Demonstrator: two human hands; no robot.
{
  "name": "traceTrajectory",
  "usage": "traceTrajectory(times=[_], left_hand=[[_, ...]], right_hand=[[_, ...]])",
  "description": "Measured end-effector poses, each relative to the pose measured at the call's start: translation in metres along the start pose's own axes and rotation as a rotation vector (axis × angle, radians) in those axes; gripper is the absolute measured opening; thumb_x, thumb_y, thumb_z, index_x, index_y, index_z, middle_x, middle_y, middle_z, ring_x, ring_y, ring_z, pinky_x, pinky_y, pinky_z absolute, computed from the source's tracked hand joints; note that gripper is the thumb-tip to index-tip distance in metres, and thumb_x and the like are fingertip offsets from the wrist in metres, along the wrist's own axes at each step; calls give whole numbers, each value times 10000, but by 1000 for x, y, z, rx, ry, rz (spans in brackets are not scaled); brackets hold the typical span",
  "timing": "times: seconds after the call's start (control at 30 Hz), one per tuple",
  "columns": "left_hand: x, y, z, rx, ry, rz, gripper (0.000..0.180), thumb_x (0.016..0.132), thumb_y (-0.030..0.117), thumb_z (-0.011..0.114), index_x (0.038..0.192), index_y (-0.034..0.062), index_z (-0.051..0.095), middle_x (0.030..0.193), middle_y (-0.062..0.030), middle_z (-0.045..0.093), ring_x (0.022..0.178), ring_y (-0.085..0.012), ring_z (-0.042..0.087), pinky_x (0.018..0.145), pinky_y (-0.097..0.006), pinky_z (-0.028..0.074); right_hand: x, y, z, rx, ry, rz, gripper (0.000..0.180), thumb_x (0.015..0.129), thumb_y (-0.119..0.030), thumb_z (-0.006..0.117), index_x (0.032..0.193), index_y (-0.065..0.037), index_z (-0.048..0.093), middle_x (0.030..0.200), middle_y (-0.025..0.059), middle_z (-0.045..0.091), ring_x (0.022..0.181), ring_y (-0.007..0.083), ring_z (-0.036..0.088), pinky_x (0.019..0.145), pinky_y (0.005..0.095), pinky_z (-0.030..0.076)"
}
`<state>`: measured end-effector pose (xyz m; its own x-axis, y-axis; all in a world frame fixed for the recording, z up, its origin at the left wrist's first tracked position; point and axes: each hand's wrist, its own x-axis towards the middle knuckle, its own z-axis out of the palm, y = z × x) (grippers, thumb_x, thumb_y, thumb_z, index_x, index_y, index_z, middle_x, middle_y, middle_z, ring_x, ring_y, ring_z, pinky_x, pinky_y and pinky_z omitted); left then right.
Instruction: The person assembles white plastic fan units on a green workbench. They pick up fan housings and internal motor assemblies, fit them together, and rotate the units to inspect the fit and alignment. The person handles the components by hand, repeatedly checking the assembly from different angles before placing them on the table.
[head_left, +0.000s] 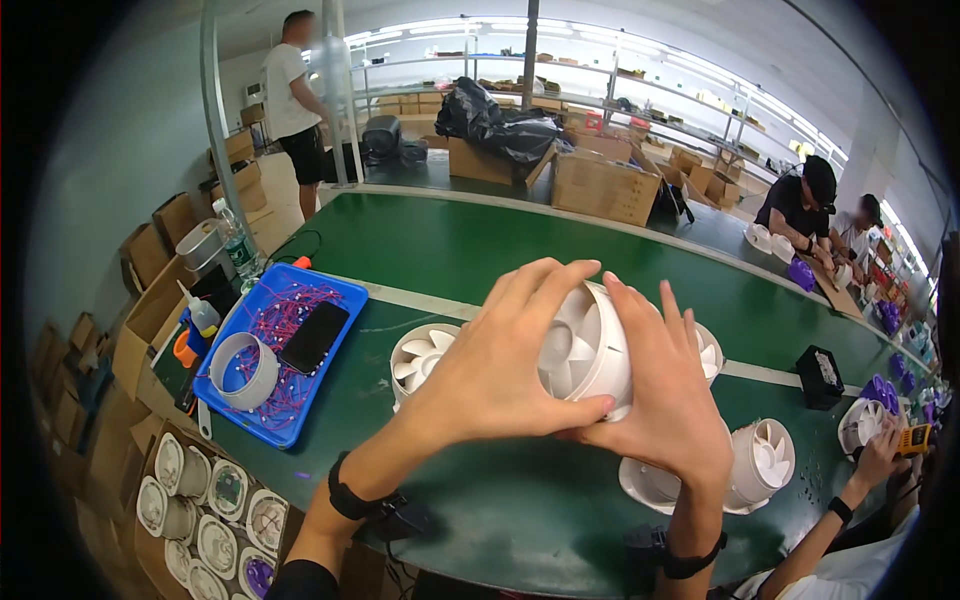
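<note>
A white round duct fan with broad blades is held up over the green worktable, tilted so its opening faces left. My left hand wraps its left side, thumb under the lower rim and fingers over the top. My right hand grips the right side of the housing. Behind my left hand stands another white fan; part of a third fan shows beyond my right hand. Next to my right wrist, a white fan lies with its blades showing, and a white housing is partly covered by my forearm.
To the left, a blue tray holds red wires, a white ring and a black phone. A carton of white fan units stands below. At right are a black box and a co-worker's hand with a yellow tool.
</note>
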<state>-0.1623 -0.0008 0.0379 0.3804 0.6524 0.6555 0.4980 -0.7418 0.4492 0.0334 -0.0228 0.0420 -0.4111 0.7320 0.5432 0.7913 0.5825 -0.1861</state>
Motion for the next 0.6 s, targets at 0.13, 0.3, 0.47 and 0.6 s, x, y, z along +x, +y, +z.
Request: traceTrajectory(times=[0.13, 0.3, 0.47, 0.6], left_hand=[[0, 5, -4, 11, 2, 14, 961, 597, 288, 868, 1409, 37, 421, 1364, -212, 471, 1258, -380, 485, 1041, -423, 420], [-1, 6, -15, -19, 19, 41, 966, 607, 291, 873, 1413, 24, 413, 1363, -195, 466, 1269, -349, 484, 1049, -407, 407], [5, -11, -25, -295, 63, -4, 895, 658, 344, 858, 1385, 27, 442, 1380, -196, 453, 1300, -327, 446, 1055, -423, 394], [10, -26, -19, -538, 112, -47, 856, 689, 351, 840, 1377, 22, 452, 1402, -172, 449, 1302, -300, 443, 1099, -428, 329]], right_hand=[[2, -5, 5, -11, 53, -29, 1104, 557, -376, 842, 1510, -155, 330, 1346, 265, 464, 1286, 533, 404, 1065, 625, 328], [9, 0, 9, 238, 121, -120, 1084, 538, -322, 863, 1477, -90, 373, 1345, 259, 466, 1229, 469, 472, 1007, 512, 421], [13, 14, 14, 907, 39, 72, 1063, 628, -333, 888, 1464, 11, 328, 1371, 193, 496, 1257, 295, 508, 1034, 393, 421], [11, 25, 18, 1362, -19, 316, 943, 752, -378, 797, 1474, 2, 324, 1389, 163, 483, 1282, 256, 482, 1063, 362, 386]])
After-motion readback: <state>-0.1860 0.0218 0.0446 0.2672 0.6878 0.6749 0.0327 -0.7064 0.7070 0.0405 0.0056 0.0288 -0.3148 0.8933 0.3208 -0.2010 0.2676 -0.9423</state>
